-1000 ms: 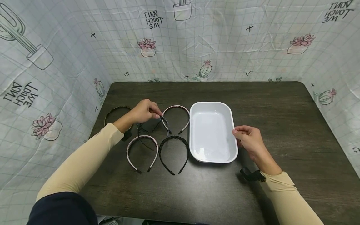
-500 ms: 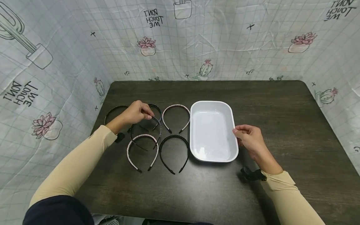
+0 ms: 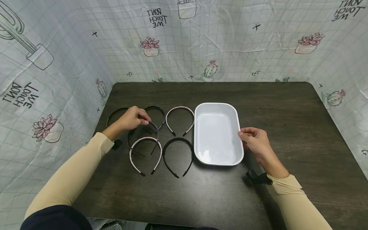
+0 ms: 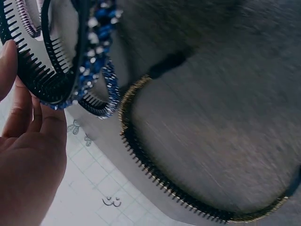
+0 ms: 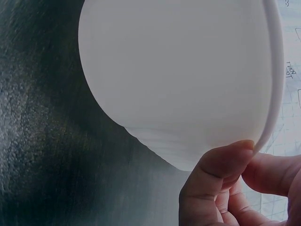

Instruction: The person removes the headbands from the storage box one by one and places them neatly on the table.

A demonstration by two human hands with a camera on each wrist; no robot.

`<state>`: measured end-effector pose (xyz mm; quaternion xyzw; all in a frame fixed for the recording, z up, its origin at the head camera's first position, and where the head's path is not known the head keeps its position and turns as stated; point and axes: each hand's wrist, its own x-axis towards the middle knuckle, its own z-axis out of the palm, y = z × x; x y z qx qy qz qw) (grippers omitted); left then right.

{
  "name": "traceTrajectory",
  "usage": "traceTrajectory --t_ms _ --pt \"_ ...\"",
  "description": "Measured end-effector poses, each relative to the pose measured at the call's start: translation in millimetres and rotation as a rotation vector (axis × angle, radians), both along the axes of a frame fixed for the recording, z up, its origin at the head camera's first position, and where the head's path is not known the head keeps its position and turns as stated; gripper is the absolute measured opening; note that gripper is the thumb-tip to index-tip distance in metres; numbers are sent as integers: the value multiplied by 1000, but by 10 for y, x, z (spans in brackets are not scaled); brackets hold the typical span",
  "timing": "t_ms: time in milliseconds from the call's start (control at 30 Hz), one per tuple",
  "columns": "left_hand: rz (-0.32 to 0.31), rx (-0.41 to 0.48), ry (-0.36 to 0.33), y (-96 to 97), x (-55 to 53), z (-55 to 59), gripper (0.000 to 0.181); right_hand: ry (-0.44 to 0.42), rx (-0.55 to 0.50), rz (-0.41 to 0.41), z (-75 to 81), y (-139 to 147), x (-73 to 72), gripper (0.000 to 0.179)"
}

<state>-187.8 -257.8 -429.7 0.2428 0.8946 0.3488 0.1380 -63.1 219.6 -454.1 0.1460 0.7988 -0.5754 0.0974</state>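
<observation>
In the head view my left hand [image 3: 133, 118] pinches a toothed headband at its top, above the front-left pale headband [image 3: 146, 138]. The left wrist view shows blue and silver beads on the held headband [image 4: 91, 54]. Behind it is another blue-beaded headband [image 4: 111, 87]. A black headband with gold trim [image 4: 155, 172] lies beside the left hand, partly hidden by it in the head view. My right hand [image 3: 256, 143] grips the right rim of a white rectangular tray [image 3: 217, 134], thumb over the edge. No object shows inside the tray.
A pale pinkish headband [image 3: 180, 108] lies at the back, left of the tray. In front of it lies a black braided-looking headband [image 3: 178, 139]. All rest on a dark wooden table [image 3: 281, 108]. A patterned cloth [image 3: 230, 41] hangs behind and at the sides.
My left hand has moved left and slightly toward the front, carrying the blue-beaded headband away from the back pale one. The right hand and the tray stay in place.
</observation>
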Motion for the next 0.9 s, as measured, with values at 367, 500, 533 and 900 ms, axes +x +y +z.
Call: traceTrajectory --t_ms 367,500,533,900 --pt "26 -15 19 -182 80 -6 11 5 6 -3 2 1 3 43" --pt "47 -28 18 -257 91 -13 12 3 4 -2 -7 6 3 43" --pt "52 -33 19 -278 93 -15 12 3 5 -2 -8 7 2 43" --pt "92 -33 18 -493 124 -17 12 3 6 -2 18 0 11 44"
